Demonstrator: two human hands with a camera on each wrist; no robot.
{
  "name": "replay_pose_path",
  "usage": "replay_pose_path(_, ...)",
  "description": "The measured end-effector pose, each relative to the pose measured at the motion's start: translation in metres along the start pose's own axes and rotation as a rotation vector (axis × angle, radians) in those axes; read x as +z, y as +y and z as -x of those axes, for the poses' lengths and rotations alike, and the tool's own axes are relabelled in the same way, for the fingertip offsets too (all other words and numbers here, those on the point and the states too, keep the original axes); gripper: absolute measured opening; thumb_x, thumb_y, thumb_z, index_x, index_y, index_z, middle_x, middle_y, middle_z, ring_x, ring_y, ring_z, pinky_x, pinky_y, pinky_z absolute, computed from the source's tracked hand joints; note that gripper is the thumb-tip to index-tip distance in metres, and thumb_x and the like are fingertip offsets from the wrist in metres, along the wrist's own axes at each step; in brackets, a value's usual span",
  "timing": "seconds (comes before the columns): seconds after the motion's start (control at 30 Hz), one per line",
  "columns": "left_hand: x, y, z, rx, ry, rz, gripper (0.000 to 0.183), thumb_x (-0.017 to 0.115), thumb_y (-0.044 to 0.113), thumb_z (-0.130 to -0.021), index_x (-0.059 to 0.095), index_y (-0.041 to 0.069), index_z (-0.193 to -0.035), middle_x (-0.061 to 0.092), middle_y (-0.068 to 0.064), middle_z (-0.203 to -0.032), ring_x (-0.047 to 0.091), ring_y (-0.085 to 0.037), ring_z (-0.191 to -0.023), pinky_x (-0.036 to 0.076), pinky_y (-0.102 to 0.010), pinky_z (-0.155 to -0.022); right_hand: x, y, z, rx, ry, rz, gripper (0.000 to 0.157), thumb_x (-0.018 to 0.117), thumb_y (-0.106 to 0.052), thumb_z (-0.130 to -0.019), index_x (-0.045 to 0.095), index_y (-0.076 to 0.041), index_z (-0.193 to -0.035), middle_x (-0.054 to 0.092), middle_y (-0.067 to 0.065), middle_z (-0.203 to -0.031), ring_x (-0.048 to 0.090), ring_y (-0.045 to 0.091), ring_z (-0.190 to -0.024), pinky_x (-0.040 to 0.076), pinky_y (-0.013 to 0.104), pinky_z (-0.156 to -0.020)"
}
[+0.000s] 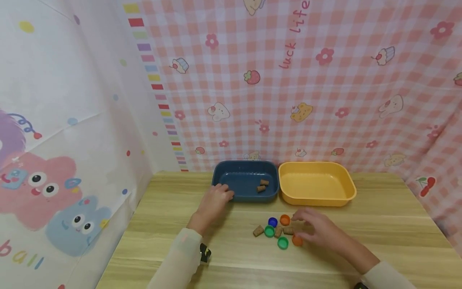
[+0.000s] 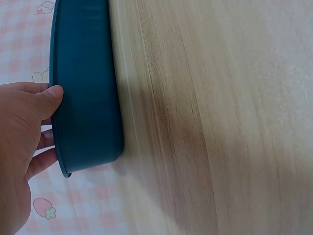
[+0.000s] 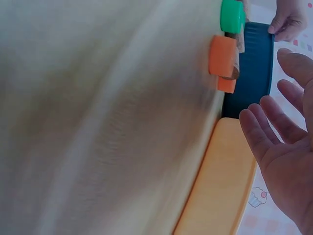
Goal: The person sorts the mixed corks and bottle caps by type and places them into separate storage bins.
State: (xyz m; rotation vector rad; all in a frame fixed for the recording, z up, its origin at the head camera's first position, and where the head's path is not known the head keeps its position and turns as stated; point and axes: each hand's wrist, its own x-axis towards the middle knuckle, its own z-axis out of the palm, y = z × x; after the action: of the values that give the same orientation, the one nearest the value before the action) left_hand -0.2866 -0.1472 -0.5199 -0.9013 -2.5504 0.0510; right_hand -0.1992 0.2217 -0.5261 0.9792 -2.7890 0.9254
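Note:
My left hand (image 1: pixel 215 198) grips the near left rim of the dark blue tray (image 2: pixel 87 98); in the left wrist view the thumb lies on its outer wall and the fingers reach over the rim. Two corks (image 1: pixel 261 188) lie inside that tray. Over the right side of a loose group on the table is my right hand (image 3: pixel 288 132), fingers spread and holding nothing. The group has a blue bottle cap (image 1: pixel 272 222), two green caps (image 1: pixel 283 243), two orange caps (image 1: pixel 285 219) and three corks (image 1: pixel 258 230). One orange cap (image 3: pixel 222 55) is close by the right thumb.
A yellow tray (image 1: pixel 317 200) stands right beside the blue one, both at the back of the wooden table (image 1: pixel 231 261). Behind them hangs a pink checked cloth (image 1: pixel 274 100), and a white printed cloth (image 1: pixel 90 140) hangs at the left.

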Motion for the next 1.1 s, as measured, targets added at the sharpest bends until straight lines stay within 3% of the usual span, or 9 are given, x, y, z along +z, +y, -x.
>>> replay_pose_path(0.17,-0.001,0.000,0.000,-0.004,-0.019,0.002,0.013,0.072,0.011,-0.096,0.081,0.019,-0.099,0.067,0.001,-0.087,0.061,-0.019,-0.078,0.050,-0.032,-0.065,0.005,-0.005,0.011,0.042,-0.021,0.013,0.031,0.084,-0.024,-0.087,0.071,-0.021,-0.115,0.065,-0.008,-0.118,0.064,0.014,-0.107,0.058,0.036,-0.091)
replay_pose_path(0.27,-0.001,0.000,0.000,-0.004,-0.026,0.000,0.013,0.072,0.012,-0.096,0.081,0.020,-0.099,0.067,0.001,-0.087,0.061,-0.019,-0.078,0.050,-0.032,-0.065,0.010,-0.005,0.016,0.020,-0.004,0.045,0.031,0.086,-0.025,-0.085,0.073,-0.023,-0.114,0.065,-0.011,-0.116,0.064,0.010,-0.106,0.058,0.036,-0.091)
replay_pose_path(0.47,-0.001,-0.001,0.000,0.000,-0.027,-0.001,0.012,0.072,0.011,-0.095,0.081,0.019,-0.098,0.066,0.001,-0.088,0.061,-0.019,-0.079,0.051,-0.033,-0.066,0.017,-0.003,0.021,0.018,-0.007,0.060,0.039,0.087,-0.023,-0.084,0.073,-0.027,-0.120,0.064,-0.011,-0.119,0.060,0.006,-0.100,0.056,0.030,-0.083)
replay_pose_path(0.77,-0.001,0.000,0.000,-0.004,-0.026,-0.002,0.010,0.073,0.014,-0.094,0.081,0.019,-0.097,0.067,0.001,-0.087,0.062,-0.019,-0.079,0.052,-0.033,-0.067,0.022,0.000,0.020,0.090,-0.083,0.017,0.040,0.084,-0.022,-0.086,0.072,-0.021,-0.124,0.062,-0.006,-0.116,0.058,0.006,-0.092,0.055,0.023,-0.076)
replay_pose_path(1.1,0.000,0.000,0.001,-0.002,-0.023,0.002,0.010,0.073,0.013,-0.094,0.081,0.018,-0.097,0.066,0.000,-0.086,0.061,-0.019,-0.078,0.050,-0.032,-0.066,0.025,0.001,0.019,0.030,-0.050,0.046,0.033,0.084,-0.014,-0.086,0.074,-0.017,-0.116,0.064,-0.004,-0.111,0.058,0.006,-0.089,0.056,0.023,-0.074)
